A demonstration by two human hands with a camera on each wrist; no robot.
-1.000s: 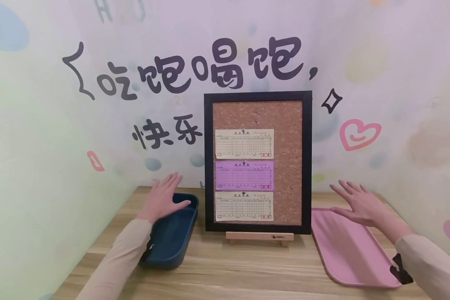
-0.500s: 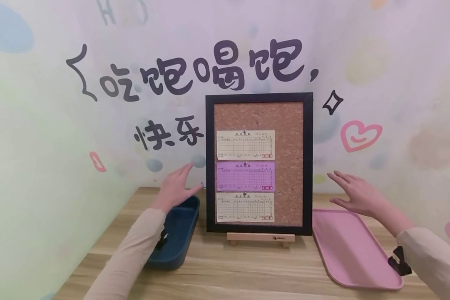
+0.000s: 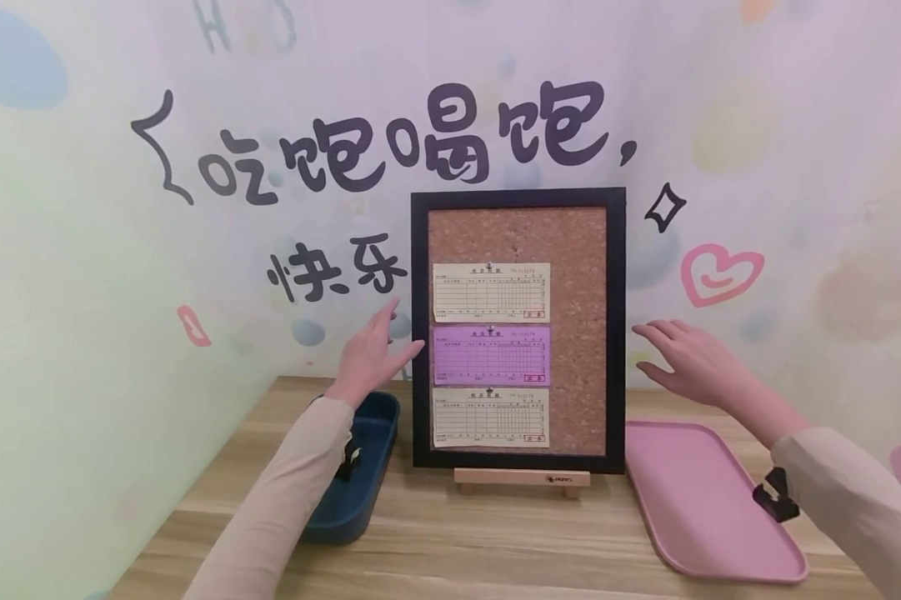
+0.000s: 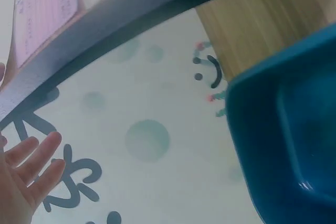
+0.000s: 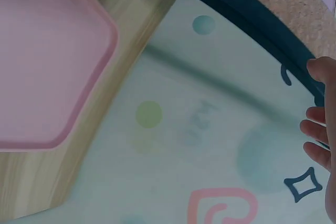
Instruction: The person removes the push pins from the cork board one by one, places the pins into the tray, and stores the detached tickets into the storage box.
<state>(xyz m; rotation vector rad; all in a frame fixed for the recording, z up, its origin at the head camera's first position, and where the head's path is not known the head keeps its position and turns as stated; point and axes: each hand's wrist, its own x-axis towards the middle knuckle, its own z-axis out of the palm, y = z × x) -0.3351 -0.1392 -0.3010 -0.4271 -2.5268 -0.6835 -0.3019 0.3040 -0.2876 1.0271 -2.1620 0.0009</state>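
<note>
Two open hands, left hand and right hand, flank the cork board propped on its small easel; a clumsy nudge could topple it backward.

A playful eatery-style corner: pastel dotted wall with cartoon lettering about eating, and receipts pinned to the black-framed cork board on a pale wooden table.
</note>
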